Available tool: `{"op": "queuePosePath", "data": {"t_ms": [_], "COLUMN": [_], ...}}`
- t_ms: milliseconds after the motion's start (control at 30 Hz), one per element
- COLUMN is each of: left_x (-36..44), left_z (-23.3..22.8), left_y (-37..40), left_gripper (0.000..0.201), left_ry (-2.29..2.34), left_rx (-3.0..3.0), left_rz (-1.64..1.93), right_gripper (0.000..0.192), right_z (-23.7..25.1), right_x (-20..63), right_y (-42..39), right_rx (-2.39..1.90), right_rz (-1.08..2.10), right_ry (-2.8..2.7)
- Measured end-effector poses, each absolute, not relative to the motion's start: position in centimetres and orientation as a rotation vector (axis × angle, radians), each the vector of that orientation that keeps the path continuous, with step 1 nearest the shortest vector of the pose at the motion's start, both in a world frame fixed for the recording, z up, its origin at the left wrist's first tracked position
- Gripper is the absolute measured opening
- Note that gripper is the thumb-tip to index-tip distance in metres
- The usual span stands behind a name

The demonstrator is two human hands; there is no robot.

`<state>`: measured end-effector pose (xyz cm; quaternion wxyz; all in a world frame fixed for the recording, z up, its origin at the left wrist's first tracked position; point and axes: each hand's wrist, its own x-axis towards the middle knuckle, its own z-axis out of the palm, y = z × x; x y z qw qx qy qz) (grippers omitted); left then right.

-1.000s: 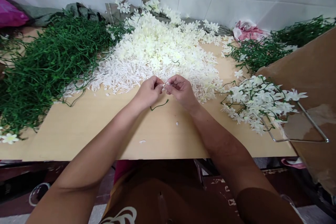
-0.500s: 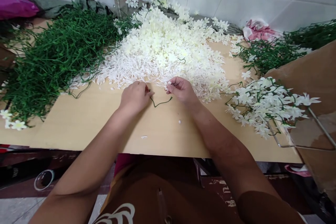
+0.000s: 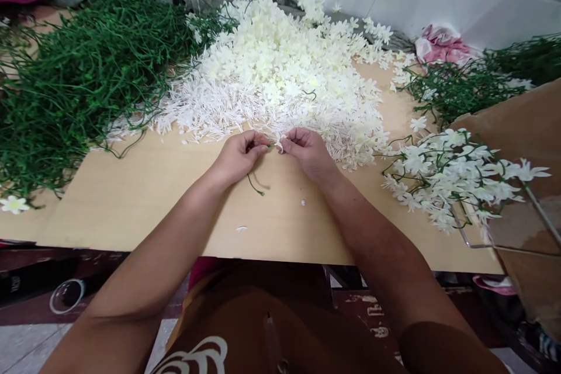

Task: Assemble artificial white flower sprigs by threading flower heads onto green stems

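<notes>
My left hand pinches a thin green artificial flower stem, one end of which hangs below the fingers over the board. Facing it, my right hand is closed on a small white flower piece. The stem's green tip at my left fingertips is very near the white piece; whether they touch I cannot tell. Just beyond both hands lies a large heap of white artificial petals, with thin white pieces along its near side.
A big pile of green stems covers the left. On the right, white flowers on green stems lie over a metal wire frame, beside a cardboard sheet. More green stems and a pink-white cloth are behind.
My left hand has moved right, close to my right hand, bringing the stem's tip to the white piece. The stem's hanging end has swung left and down. The view has shifted slightly.
</notes>
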<state>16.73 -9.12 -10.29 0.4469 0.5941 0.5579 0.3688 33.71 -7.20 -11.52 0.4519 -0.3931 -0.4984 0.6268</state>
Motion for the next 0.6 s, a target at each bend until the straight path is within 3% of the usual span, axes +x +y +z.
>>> {"op": "queuePosePath", "data": {"t_ms": [300, 600], "left_x": [16.72, 17.09], "left_z": [-9.81, -9.64], "left_y": [-9.19, -8.98], "left_gripper": [0.007, 0.005], "left_ry": [1.25, 1.33], "left_rx": [1.359, 1.361], "left_rz": [0.958, 0.934], "right_gripper": [0.044, 0.038], "right_z": [-11.77, -11.55], "right_x": [33.47, 33.2], "right_y": [-7.32, -7.8], "right_rx": [-0.999, -1.053], "right_rz": [1.591, 1.316], "right_ry": [-1.218, -1.454]}}
